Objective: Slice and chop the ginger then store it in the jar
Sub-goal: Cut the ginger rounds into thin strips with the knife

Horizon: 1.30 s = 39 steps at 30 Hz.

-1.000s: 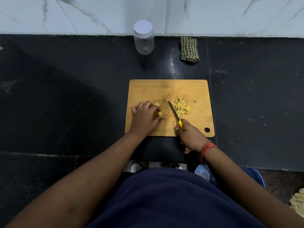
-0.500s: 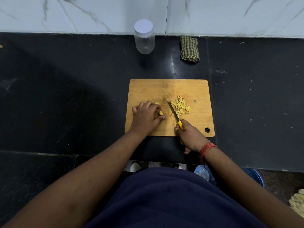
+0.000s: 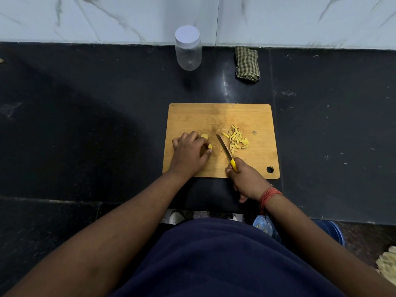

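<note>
Slicing is being continued — ginger pieces (image 3: 209, 146) are being pinched under the left hand (image 3: 188, 154) while the knife (image 3: 225, 149) is being gripped by the right hand (image 3: 246, 179) — realignment seems needed.

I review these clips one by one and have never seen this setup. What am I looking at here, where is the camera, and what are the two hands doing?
No machine here: a person works with bare hands, filmed by a camera on their head looking down. On the dark counter lies a wooden cutting board. The left hand holds pieces of ginger on it. The right hand grips a yellow-handled knife, blade resting on the board between that hand and a pile of chopped ginger. By the wall stand a lidded clear jar, apparently empty, and a folded checked cloth.
</note>
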Motion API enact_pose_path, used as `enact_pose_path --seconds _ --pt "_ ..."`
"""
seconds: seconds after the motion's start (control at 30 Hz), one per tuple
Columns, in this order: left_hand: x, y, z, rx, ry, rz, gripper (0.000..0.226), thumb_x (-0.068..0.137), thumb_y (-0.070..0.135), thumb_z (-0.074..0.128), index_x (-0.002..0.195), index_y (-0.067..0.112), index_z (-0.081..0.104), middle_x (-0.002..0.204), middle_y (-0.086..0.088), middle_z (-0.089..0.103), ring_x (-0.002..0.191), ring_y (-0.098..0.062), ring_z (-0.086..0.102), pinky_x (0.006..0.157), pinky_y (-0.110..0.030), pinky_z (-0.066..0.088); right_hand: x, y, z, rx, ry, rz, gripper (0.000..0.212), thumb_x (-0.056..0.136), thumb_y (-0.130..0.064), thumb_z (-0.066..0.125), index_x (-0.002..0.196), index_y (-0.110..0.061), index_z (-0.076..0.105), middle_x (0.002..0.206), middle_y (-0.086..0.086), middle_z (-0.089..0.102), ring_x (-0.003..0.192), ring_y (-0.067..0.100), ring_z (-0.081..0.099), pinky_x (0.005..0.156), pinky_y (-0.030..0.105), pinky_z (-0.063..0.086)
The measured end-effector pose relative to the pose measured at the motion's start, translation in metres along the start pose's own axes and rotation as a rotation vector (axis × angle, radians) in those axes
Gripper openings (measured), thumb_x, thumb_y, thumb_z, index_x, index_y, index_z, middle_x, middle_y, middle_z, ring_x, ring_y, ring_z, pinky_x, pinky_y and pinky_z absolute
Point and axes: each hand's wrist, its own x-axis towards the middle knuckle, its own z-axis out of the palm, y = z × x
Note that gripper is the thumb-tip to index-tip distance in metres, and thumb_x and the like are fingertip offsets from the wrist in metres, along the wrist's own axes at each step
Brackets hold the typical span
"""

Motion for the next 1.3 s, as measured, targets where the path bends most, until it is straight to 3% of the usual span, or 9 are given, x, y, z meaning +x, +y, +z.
enact_pose_path --seconds 0.37,0.5,0.73,1.0,1.3 --pt "0.007 -0.009 -0.004 -0.004 -0.049 0.102 0.03 0.091 0.043 0.063 0.115 0.026 0.066 0.111 0.008 0.056 0.109 -0.015 0.049 0.092 -0.038 0.027 -0.004 -0.004 0.004 -0.034 -0.026 -0.003 0.016 0.104 -0.027 0.04 0.113 -0.015 0.043 0.076 0.009 0.051 0.045 0.022 0.054 0.046 0.044 0.058" --pt "0.005 -0.007 -0.004 -0.029 -0.044 0.094 0.035 0.092 0.04 0.062 0.125 0.029 0.062 0.116 0.007 0.057 0.111 -0.015 0.05 0.092 -0.036 0.025 -0.004 -0.005 0.004 -0.027 -0.033 -0.004 0.017 0.104 -0.026 0.041 0.117 -0.016 0.043 0.076 0.008 0.05 0.045 0.02 0.053 0.046 0.043 0.058" --pt "0.002 -0.006 -0.003 -0.015 -0.024 0.09 0.029 0.093 0.038 0.062 0.121 0.031 0.065 0.112 0.003 0.058 0.11 -0.018 0.052 0.089 -0.035 0.022 -0.003 -0.005 0.002 -0.026 -0.026 -0.008 0.015 0.104 -0.026 0.041 0.113 -0.014 0.043 0.075 0.01 0.052 0.041 0.019 0.052 0.044 0.041 0.057" --pt "0.004 -0.003 -0.003 -0.009 -0.034 0.057 0.04 0.093 0.047 0.059 0.127 0.027 0.061 0.116 0.005 0.057 0.112 -0.016 0.05 0.095 -0.041 0.03 -0.004 -0.005 0.002 -0.032 -0.021 -0.011 0.016 0.104 -0.027 0.041 0.113 -0.014 0.044 0.075 0.01 0.052 0.044 0.02 0.053 0.046 0.041 0.057" --pt "0.009 0.006 -0.002 0.017 -0.028 0.012 0.031 0.091 0.046 0.061 0.116 0.028 0.066 0.111 0.007 0.054 0.112 -0.015 0.047 0.094 -0.04 0.03 -0.004 -0.004 0.001 -0.033 -0.021 -0.013 0.016 0.104 -0.027 0.041 0.112 -0.014 0.044 0.073 0.009 0.052 0.04 0.02 0.052 0.047 0.044 0.057"
